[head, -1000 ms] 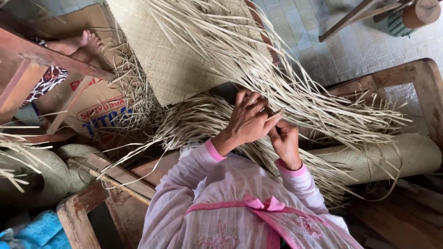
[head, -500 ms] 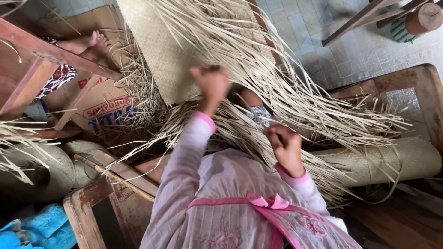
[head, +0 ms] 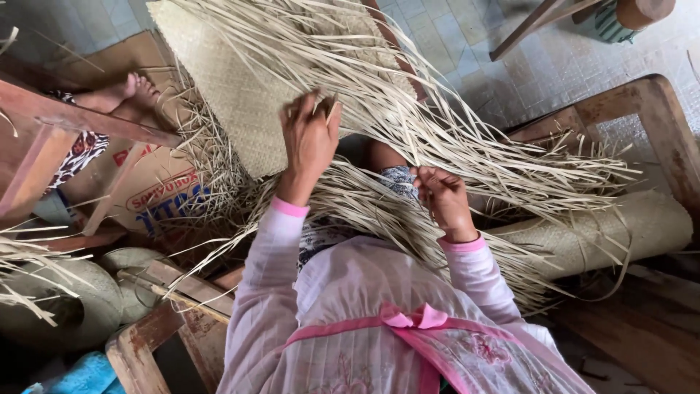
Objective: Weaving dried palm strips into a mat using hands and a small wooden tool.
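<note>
Head view: my left hand is raised over the mat, its grip closed on a few pale strips that run up between my fingers. My right hand sits lower, just beside my lap, its grip pinched on more strips where they cross a patch of patterned cloth. The loose strips fan out to the right from the woven edge of the mat and spill over a rolled mat lying by a wooden frame. The mat itself lies flat ahead of me, on a floor of pale tiles. To the left, a cardboard box with red and blue print rests against the mat's frayed edge, and another person's bare foot rests on cardboard beyond it. A wooden beam slants across that side. Near my left elbow stands a worn wooden chair arm, with a blue cloth beneath it. My sleeves are pale pink, with a pink bow at my waist.
</note>
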